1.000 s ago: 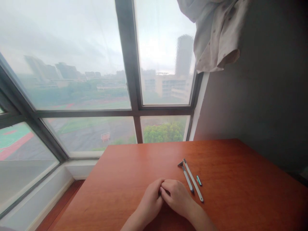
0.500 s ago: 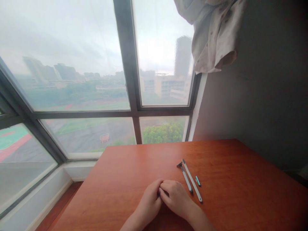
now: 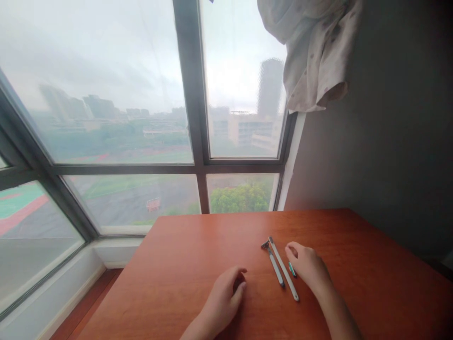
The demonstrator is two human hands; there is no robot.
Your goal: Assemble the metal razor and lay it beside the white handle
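My left hand [image 3: 226, 292] rests at the front of the brown table [image 3: 184, 264], its fingers loosely curled and a gap between thumb and fingers, with nothing in it. Over on the right, my right hand [image 3: 307, 265] hovers just above a small slim green-and-white piece [image 3: 291, 269], whose kind I cannot make out. Its fingers are bent and a little apart, and they hold nothing that I can see. Between the hands lie a razor [image 3: 275, 267] with a grey handle and, close along its right side, a white toothbrush [image 3: 285, 271].
Beyond the table's far edge stand large windows with dark frames [image 3: 200, 167]. A light spotted garment [image 3: 318, 61] hangs at the upper right, before a grey wall [image 3: 364, 156]. On the left, a white sill [image 3: 116, 250] runs below the glass.
My hands were clasped together and have come apart. The right hand has moved right and forward to the small green-and-white piece; the left has stayed nearly in place with its fingers loosened.
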